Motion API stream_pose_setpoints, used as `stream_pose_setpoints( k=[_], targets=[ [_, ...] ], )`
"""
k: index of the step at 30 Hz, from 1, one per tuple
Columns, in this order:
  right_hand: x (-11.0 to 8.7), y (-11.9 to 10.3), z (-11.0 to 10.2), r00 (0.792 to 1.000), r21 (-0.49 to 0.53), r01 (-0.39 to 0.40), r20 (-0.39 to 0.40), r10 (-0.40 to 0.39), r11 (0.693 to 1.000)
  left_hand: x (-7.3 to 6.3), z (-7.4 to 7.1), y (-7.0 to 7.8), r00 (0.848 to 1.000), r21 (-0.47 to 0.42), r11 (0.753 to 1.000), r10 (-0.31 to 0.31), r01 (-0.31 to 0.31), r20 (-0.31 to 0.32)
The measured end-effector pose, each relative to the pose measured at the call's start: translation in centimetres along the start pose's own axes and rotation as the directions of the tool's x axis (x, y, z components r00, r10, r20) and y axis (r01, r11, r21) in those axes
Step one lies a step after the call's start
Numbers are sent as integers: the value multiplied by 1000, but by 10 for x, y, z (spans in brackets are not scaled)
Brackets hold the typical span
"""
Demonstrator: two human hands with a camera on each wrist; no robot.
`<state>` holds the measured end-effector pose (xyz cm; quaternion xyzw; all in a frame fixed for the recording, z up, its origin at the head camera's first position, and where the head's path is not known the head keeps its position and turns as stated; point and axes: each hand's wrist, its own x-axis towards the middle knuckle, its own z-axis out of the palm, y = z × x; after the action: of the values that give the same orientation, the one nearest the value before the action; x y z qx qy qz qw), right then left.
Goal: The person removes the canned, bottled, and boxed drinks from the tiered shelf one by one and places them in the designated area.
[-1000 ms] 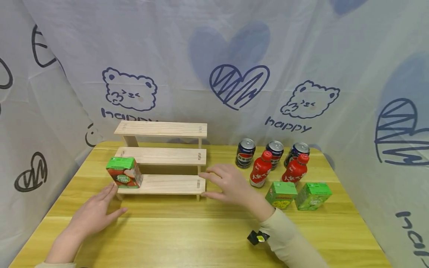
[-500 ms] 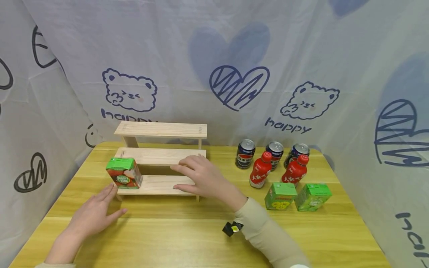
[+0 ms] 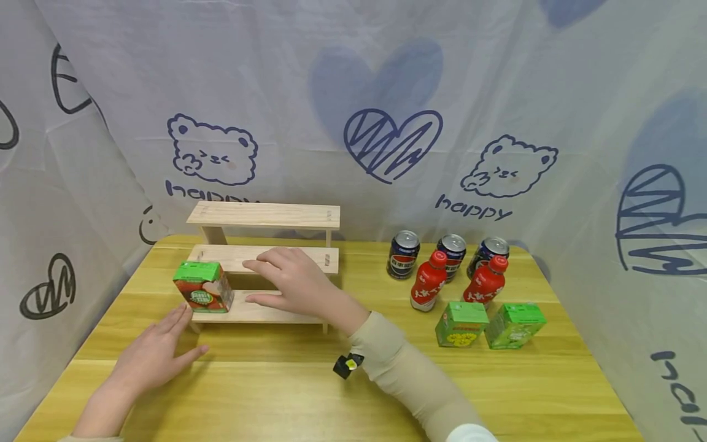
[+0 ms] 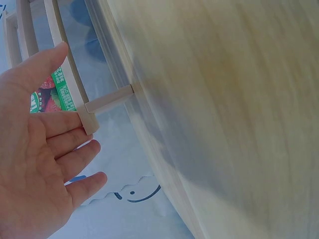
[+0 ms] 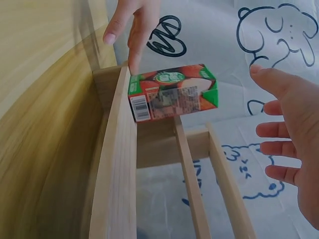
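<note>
A red and green juice box (image 3: 203, 288) stands at the left end of the lowest board of a three-step wooden shelf (image 3: 265, 215). My left hand (image 3: 151, 356) is by that end, its fingertips at the board's left end, just below the box; the left wrist view shows its fingers loosely extended and holding nothing. In front of the shelf's middle is my right hand (image 3: 295, 282), thumb and fingers spread apart. The right wrist view shows a gap between this hand (image 5: 294, 129) and the juice box (image 5: 172, 92). Part of the lower two boards is hidden behind the right hand.
On the table's right side stand three dark cola cans (image 3: 403, 255), two red bottles (image 3: 429, 282) and two green juice boxes (image 3: 461, 324). A printed cloth (image 3: 386, 80) hangs behind and at both sides. Wooden tabletop (image 3: 265, 393) extends in front of the shelf.
My right hand has moved left, from the shelf's right end to its middle, towards the juice box. The left hand and the box have stayed in place.
</note>
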<state>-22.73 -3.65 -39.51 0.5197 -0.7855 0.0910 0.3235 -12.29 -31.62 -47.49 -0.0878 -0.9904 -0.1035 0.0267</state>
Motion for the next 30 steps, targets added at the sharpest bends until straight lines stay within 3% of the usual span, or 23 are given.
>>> stream_pose_setpoints(
  k=[10, 17, 26, 30],
  targets=[
    [24, -12, 26, 998, -42, 9, 57, -7, 999, 1, 2, -1, 1000, -1, 1000, 1, -1, -1],
    [40, -20, 41, 987, -79, -23, 157, 35, 997, 1, 1, -2, 1000, -4, 1000, 8, -8, -5],
    [56, -27, 52, 974, -105, -79, 203, 99, 991, 1, -1, -2, 1000, -16, 1000, 10, -10, 1],
    [63, -29, 55, 957, -106, -105, 259, 130, 989, 1, -1, -2, 1000, -18, 1000, 11, -11, 1]
  ],
)
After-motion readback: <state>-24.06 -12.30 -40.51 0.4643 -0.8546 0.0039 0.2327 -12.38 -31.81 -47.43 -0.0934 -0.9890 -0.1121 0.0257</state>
